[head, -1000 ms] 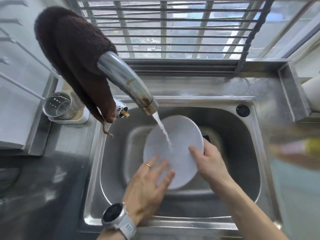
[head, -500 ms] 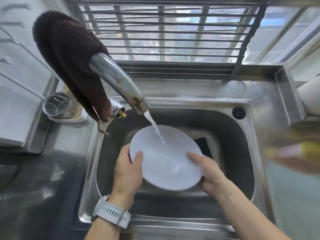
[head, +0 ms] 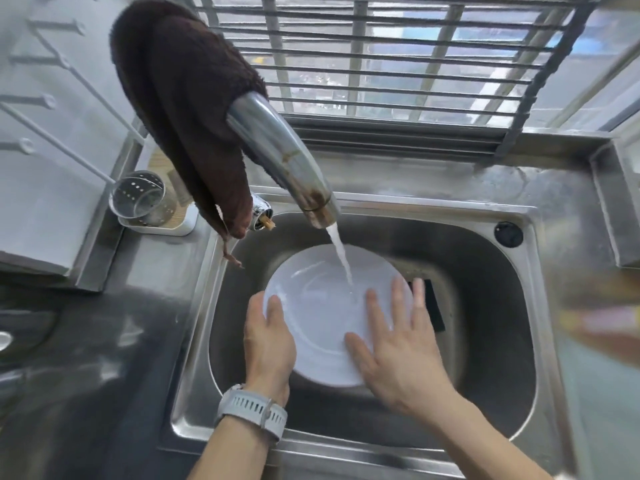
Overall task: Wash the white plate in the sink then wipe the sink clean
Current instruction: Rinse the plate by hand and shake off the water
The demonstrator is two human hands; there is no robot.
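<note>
Your left hand (head: 268, 344) grips the white plate (head: 322, 327) by its left rim; your right hand (head: 398, 348) lies flat on it, fingers (head: 375, 313) straight. The plate sits over the sink (head: 485, 306) under the running faucet (head: 287, 161).

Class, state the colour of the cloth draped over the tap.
Dark brown; the cloth hangs over the tap, shown best in the head view.

Single head view: looks steeply down from close above sink (head: 540, 216), faces barred window (head: 398, 64).
</note>
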